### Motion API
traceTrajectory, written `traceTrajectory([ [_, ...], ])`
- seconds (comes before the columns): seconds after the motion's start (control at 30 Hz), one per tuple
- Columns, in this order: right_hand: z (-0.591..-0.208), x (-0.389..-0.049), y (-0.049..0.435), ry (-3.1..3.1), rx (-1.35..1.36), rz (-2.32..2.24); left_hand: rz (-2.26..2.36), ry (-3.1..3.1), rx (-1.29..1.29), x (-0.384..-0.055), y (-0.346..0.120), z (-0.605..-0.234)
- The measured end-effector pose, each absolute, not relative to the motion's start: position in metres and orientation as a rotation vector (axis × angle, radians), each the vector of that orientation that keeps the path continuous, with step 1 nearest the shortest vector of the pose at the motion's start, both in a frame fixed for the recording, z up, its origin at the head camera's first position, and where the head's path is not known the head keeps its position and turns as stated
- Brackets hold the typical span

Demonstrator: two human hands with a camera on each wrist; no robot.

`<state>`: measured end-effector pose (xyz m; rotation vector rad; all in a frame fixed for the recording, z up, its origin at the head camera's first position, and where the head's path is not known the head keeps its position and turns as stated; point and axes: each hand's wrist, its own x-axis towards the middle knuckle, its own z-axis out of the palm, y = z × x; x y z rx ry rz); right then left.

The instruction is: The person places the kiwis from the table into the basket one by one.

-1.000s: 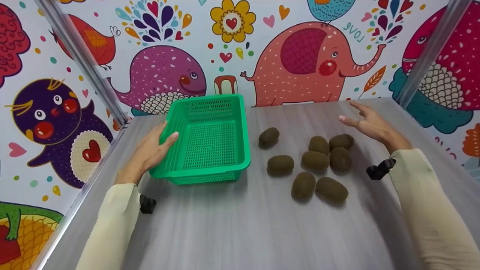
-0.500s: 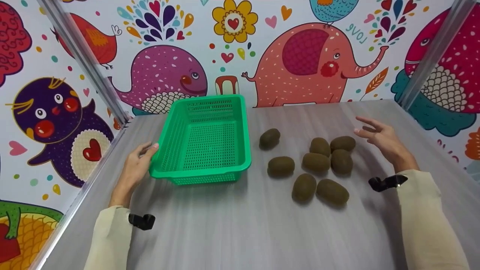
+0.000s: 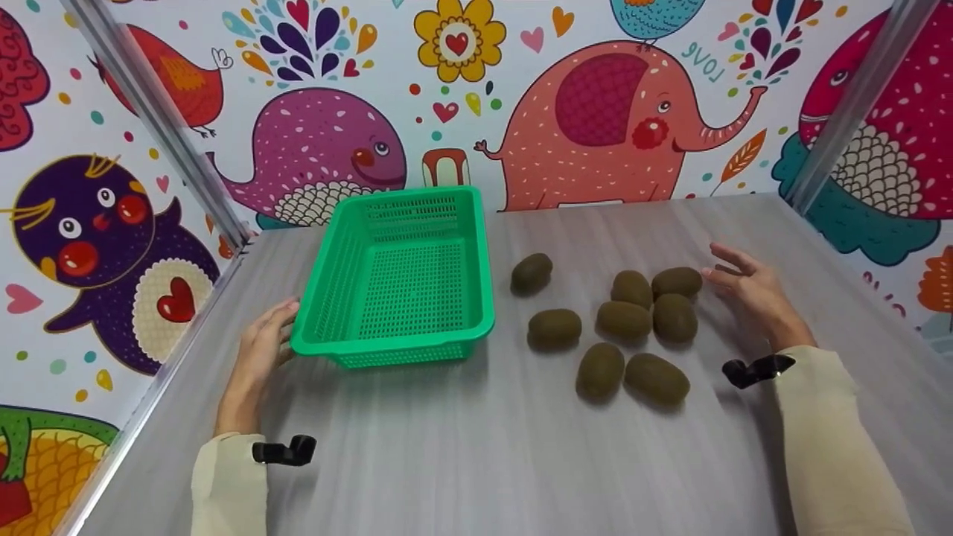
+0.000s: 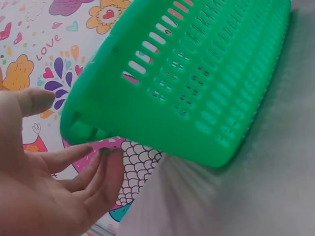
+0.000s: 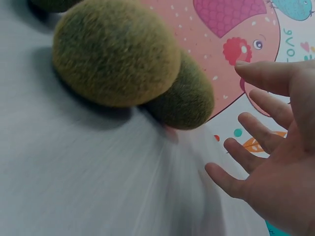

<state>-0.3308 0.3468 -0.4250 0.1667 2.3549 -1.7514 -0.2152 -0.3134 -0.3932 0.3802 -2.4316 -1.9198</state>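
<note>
A green plastic basket (image 3: 402, 346) with a slotted wall and mesh floor stands on the grey table, nothing inside it. My left hand (image 3: 262, 344) is just outside its left rim near the front corner. In the left wrist view the thumb of that hand (image 4: 59, 182) is apart from the rim and the other fingers are loosely bent below it; whether they touch it I cannot tell. Several brown kiwis (image 3: 624, 320) lie right of the basket. Beside the rightmost kiwi (image 3: 677, 282), my right hand (image 3: 759, 298) holds nothing, its fingers spread in the right wrist view.
Behind the table (image 3: 447, 461) rises a wall panel (image 3: 458, 112) with cartoon animals, close to the basket's back. Metal posts (image 3: 160, 126) stand at the back corners. A lone kiwi (image 3: 531, 274) lies nearest the basket.
My left hand has drawn back from over the basket's left rim to outside it, toward the front corner. My right hand has come nearer me, beside the kiwis. Basket and kiwis stay put.
</note>
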Motion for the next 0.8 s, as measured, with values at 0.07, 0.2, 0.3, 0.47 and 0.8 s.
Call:
traceTrajectory([
  [0.07, -0.426, -0.332, 0.346, 2.306, 0.183, -1.770, -2.004, -2.361, 0.387, -0.215, -0.312, -0.394],
  [0.2, -0.429, -0.333, 0.343, 2.241, 0.222, -1.785, -2.172, -2.203, 0.386, -0.215, -0.311, -0.397],
  [0.3, -0.431, -0.334, 0.343, 2.257, 0.207, -1.758, -2.227, -2.161, 0.387, -0.216, -0.312, -0.398],
  [0.47, -0.431, -0.338, 0.345, 2.381, 0.119, -1.610, -2.276, -2.183, 0.367, -0.215, -0.317, -0.394],
  [0.8, -0.424, -0.344, 0.344, 2.521, 0.027, -1.328, -2.294, -2.257, 0.318, -0.216, -0.322, -0.390],
])
